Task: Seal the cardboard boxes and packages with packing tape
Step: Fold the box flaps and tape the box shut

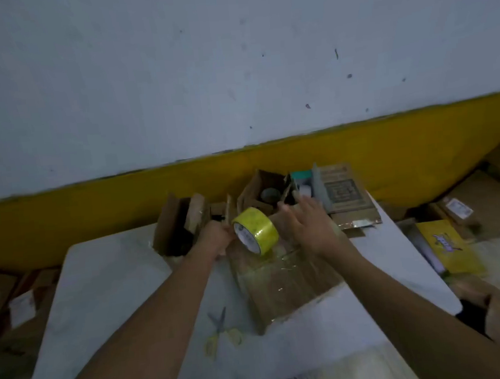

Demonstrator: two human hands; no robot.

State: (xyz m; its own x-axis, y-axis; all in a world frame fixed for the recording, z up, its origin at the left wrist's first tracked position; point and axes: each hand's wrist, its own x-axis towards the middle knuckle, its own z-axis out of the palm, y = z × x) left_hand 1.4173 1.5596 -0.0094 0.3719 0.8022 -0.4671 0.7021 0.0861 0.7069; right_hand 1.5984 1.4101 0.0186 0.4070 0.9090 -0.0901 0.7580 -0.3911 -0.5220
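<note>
"Gripping anything, the left hand [216, 237]?"

"Yes. Its fingers are curled at the left rim of the tape roll [256, 229] and hold it. The roll is yellow with a white core, and it stands tilted on the cardboard box [284, 283]. Blur hides the fingertips themselves."

"And the right hand [309, 222]?"

"Loose. Its fingers are straight and a little spread, palm down over the far end of the same box, just right of the roll. It holds nothing. Whether the palm presses the cardboard I cannot tell."

"Where does the box lie?"

"Flat on the white table [106, 292], between the two forearms, its top glossy with clear tape. The yellow-handled scissors [222, 330] lie on the table just beside its near left corner, apart from both hands."

"Behind it?"

"Open cartons [258, 193] stand at the table's far edge, before the yellow wall band [63, 217]. A flat printed carton [346, 194] lies right of them."
</note>
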